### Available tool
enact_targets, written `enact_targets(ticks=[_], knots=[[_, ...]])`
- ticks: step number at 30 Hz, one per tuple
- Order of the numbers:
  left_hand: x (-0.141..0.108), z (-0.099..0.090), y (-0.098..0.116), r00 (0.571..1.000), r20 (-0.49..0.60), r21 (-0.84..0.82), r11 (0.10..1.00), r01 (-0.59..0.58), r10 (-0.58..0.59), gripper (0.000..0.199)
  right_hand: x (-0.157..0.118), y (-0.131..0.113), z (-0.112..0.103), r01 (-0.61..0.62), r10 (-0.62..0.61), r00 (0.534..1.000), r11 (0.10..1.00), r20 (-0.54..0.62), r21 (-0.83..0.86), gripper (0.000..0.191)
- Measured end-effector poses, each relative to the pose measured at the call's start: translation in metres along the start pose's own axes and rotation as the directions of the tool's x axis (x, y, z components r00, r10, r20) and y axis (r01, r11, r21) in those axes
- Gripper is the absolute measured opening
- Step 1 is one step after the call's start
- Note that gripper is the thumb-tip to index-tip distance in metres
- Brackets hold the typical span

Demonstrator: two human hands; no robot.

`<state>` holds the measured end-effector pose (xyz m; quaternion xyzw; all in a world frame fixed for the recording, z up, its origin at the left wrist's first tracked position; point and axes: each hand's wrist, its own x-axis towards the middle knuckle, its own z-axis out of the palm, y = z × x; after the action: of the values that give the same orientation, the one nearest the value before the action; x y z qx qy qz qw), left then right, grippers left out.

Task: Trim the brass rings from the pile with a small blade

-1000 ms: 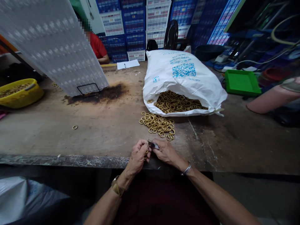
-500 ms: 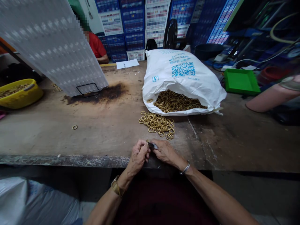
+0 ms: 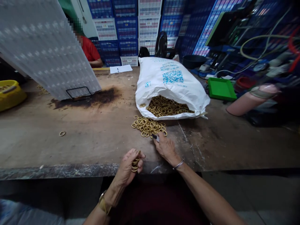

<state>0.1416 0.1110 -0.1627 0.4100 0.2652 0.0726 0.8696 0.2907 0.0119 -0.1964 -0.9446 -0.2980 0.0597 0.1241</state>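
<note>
My left hand [image 3: 127, 165] is closed around several gold-coloured rings [image 3: 135, 165] above the table's front edge. My right hand [image 3: 167, 150] grips a small knife [image 3: 155, 137] with a dark, flat tip; much of it is hidden by the fingers. Its fingertips are at the near edge of a loose pile of rings [image 3: 146, 125], and I cannot tell whether they pinch a ring too. Behind the pile lies a white sack [image 3: 161, 84], its mouth towards me, with many more rings [image 3: 168, 105] inside. A single ring [image 3: 62, 133] lies apart on the left.
On the wooden table [image 3: 93, 140] a pale ribbed panel [image 3: 53, 56] leans by a black wire stand [image 3: 79, 93]. A yellow basin [image 3: 11, 97] is at left, a green tray [image 3: 221, 89] and pink cylinder [image 3: 250, 100] at right. A person in red [image 3: 90, 51] sits beyond, before stacked crates [image 3: 126, 31].
My hands have parted. The right hand has moved forward to the ring pile with the knife; the left has drawn back and turned, showing rings in it. The view has shifted right.
</note>
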Motion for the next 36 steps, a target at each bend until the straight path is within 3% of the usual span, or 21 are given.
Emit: enact_targets(ticks=[4,9,14,17,21,25,29,32,36], knots=[[0.003,-0.002,-0.002,1.0,0.021,-0.053,0.998,0.022,-0.021,0.026,0.005,-0.003,-0.001,-0.001,0.002,1.0,0.999,0.028,-0.043,0.015],[0.004,-0.008,-0.001,0.987,0.076,-0.142,0.979,0.148,-0.139,0.036,0.006,-0.001,-0.002,0.015,-0.014,0.999,1.0,0.035,-0.023,0.01],[0.007,-0.012,-0.004,0.989,0.063,-0.193,0.971,0.142,-0.133,0.031,0.002,0.005,0.003,0.155,-0.153,0.988,0.984,-0.034,0.083,0.009],[0.011,-0.008,-0.007,0.994,-0.033,-0.103,0.99,0.096,-0.1,0.037,-0.003,0.005,0.009,0.257,-0.231,0.961,0.947,-0.15,0.192,0.008],[0.017,-0.002,-0.009,0.983,-0.167,0.189,0.981,-0.043,0.075,0.038,-0.011,-0.001,0.012,0.434,-0.361,0.898,0.825,-0.252,0.362,0.008],[0.021,-0.001,-0.008,0.987,-0.129,0.32,0.946,-0.053,0.099,0.042,-0.018,-0.008,0.012,0.492,-0.408,0.87,0.721,-0.276,0.487,0.01],[0.023,-0.004,-0.01,0.987,-0.093,0.363,0.927,-0.089,0.132,0.037,-0.019,-0.016,0.008,0.401,-0.369,0.908,0.633,-0.197,0.662,0.015],[0.022,-0.005,-0.012,0.974,-0.111,0.458,0.88,-0.124,0.195,0.036,-0.018,-0.021,0.005,0.199,-0.298,0.954,0.534,-0.037,0.822,0.022],[0.019,-0.005,-0.014,0.96,-0.093,0.587,0.793,-0.16,0.263,0.036,-0.017,-0.023,0.008,-0.025,-0.249,0.957,0.441,0.149,0.897,0.033]])
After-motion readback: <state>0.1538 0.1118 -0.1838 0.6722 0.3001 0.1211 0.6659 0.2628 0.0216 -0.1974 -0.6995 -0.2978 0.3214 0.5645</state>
